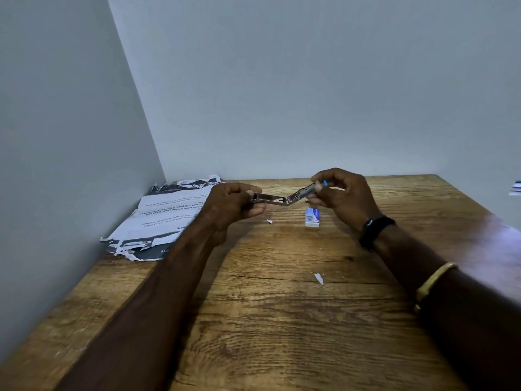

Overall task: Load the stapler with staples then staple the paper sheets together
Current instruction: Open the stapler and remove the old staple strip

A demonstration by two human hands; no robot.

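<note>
A: Stapler, small, silver metal (284, 196), hangs hinged wide open above the wooden table (282, 320); left hand (232, 206) closed on one end, right hand (342, 193) pinching the other.

B: Keep the channel level, I'd say. One small blue-white staple box (312, 217) below the right hand, one torn paper stack (166, 218) beyond the left.

Paper sheets (166, 213) lie left of the staple box (312, 217).
</note>
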